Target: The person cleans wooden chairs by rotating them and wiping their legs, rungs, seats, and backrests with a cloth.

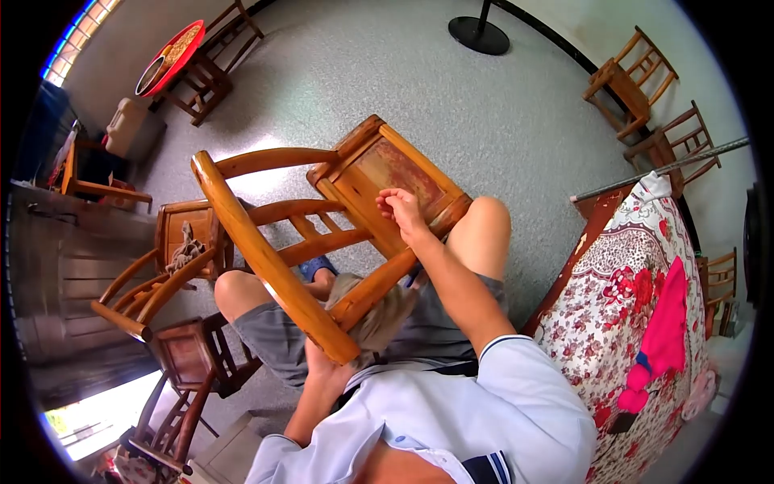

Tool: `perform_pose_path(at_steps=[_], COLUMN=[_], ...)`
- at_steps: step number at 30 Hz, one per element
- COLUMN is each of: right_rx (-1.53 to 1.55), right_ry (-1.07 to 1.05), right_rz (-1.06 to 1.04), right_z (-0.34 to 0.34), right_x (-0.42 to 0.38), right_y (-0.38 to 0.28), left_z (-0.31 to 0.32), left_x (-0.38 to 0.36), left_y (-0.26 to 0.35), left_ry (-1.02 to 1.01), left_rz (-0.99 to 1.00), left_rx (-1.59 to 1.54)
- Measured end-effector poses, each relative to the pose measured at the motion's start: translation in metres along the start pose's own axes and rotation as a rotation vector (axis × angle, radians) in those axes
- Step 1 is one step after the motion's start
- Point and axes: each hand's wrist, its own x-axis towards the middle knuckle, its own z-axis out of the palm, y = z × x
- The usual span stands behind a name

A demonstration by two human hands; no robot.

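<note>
A wooden chair (393, 179) lies tilted across my lap, its seat towards my right knee and its curved top rail (266, 250) running down towards my chest. My left hand (324, 360) is at the near end of that rail and grips the chair there, its fingers mostly hidden behind the wood. Over the reddish worn panel of the seat hovers my right hand (403, 214), fingers loosely bent and somewhat apart, with nothing visible in them. A grey-brown cloth (383, 319) is bunched on my lap below the chair's side post.
More wooden chairs stand at left, one with a rag (187, 250) on its seat, and along the right wall. A table with a floral cloth (597, 331) is close on my right. At the upper left, a red tray (181, 56) rests on a stool. A round black base (479, 36) stands ahead.
</note>
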Motion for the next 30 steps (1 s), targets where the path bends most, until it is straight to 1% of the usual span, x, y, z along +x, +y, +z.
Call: perform_pose_path(at_steps=[1,3,4,6,7,8,10,11,12,15,17,18,20,21,23,24,26,27,29,30], right_rx=[-0.015,-0.036,-0.061,-0.063,-0.053,-0.054,-0.077,-0.08,-0.081,-0.08,-0.07,-0.068,-0.066,-0.063,-0.063,-0.056,-0.048,-0.055,-0.059,-0.051], right_ry=[-0.013,-0.015,-0.021,-0.008,0.012,0.009,-0.015,-0.02,-0.019,-0.011,-0.003,-0.013,-0.023,-0.024,-0.029,-0.028,-0.031,-0.021,-0.009,-0.012], right_rz=[0.011,0.001,-0.008,0.011,0.034,0.032,0.004,0.001,0.007,0.015,0.021,0.025,0.031,0.043,0.056,0.049,0.037,0.031,0.025,0.027], right_z=[0.001,0.0,-0.001,0.001,0.003,0.004,0.005,0.004,0.003,0.001,0.002,0.002,0.002,0.002,0.001,0.0,-0.001,-0.003,-0.002,-0.001], right_x=[0.0,0.005,0.006,0.006,0.004,0.003,0.002,0.004,0.005,0.007,0.008,0.008,0.007,0.005,0.005,0.005,0.005,0.005,0.005,0.003], right_y=[-0.001,0.004,0.004,0.006,0.007,0.007,0.005,0.007,0.009,0.01,0.01,0.01,0.009,0.008,0.007,0.008,0.009,0.01,0.006,0.006], left_z=[-0.019,-0.069,-0.073,-0.076,-0.077,-0.08,-0.074,-0.071,-0.071,-0.078,-0.077,-0.076,-0.064,-0.053,-0.017,-0.026,-0.059,-0.067,-0.07,-0.075], left_x=[-0.001,0.002,0.0,0.001,0.01,0.015,0.029,0.039,0.054,0.119,0.147,0.154,0.158,0.161,0.155,0.173,0.233,0.247,0.253,0.253], left_y=[0.006,0.019,0.018,0.017,0.015,0.013,0.003,0.001,-0.003,-0.017,-0.027,-0.034,-0.049,-0.052,-0.05,-0.054,-0.066,-0.069,-0.071,-0.076], left_ry=[0.0,-0.292,-0.294,-0.26,-0.335,-0.338,-0.19,-0.472,-0.476,-0.851,-1.089,-1.091,-0.413,-0.412,-0.619,-0.621,-0.43,-0.432,-0.622,-0.621], left_rz=[0.0,0.136,0.137,0.086,0.099,0.102,0.226,0.053,0.058,-0.342,-0.619,-0.615,-0.008,-0.007,-0.101,-0.097,0.112,0.116,0.362,0.361], left_rx=[0.003,-0.062,-0.072,-0.269,-0.301,-0.302,-0.006,-0.08,-0.083,-0.244,-0.34,-0.339,0.121,0.119,0.052,0.051,0.641,0.642,1.015,1.019])
